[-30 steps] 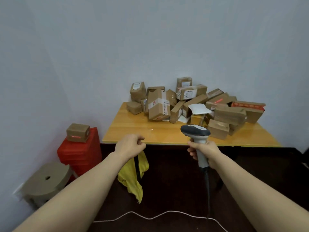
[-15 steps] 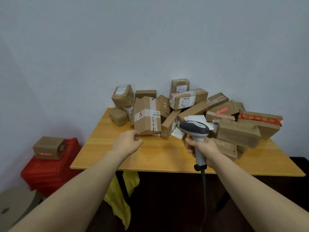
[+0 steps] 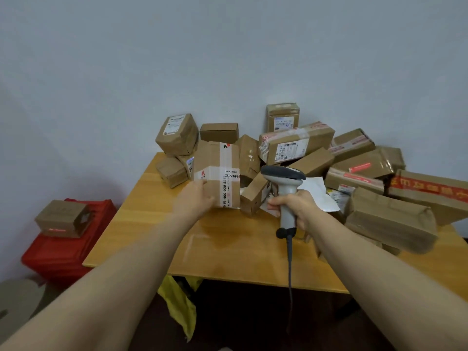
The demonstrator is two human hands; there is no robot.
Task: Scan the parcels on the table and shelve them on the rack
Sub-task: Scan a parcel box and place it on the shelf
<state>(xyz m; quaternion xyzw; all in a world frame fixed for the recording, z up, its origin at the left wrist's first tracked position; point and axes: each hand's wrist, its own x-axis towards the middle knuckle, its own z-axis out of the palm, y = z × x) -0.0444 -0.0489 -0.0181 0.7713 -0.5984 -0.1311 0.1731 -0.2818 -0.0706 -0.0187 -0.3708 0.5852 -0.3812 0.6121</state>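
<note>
Several brown cardboard parcels lie heaped at the back of a yellow wooden table point(image 3: 228, 249). My left hand point(image 3: 195, 201) grips the lower left corner of an upright parcel with white tape point(image 3: 217, 173) at the front of the heap. My right hand point(image 3: 296, 209) holds a grey handheld barcode scanner point(image 3: 285, 183) by its handle, its head pointing toward the heap. The scanner's cable point(image 3: 290, 279) hangs down over the table's front edge. The rack is out of view.
A red crate point(image 3: 65, 252) stands on the floor at the left with a small cardboard box point(image 3: 63, 219) on top. A yellow cloth point(image 3: 179, 302) hangs under the table. A long parcel with red tape point(image 3: 430, 191) overhangs at the right. Grey wall behind.
I have come closer to the table. My left hand has reached forward from the table's front edge and taken hold of the taped parcel. The scanner has moved forward over the tabletop.
</note>
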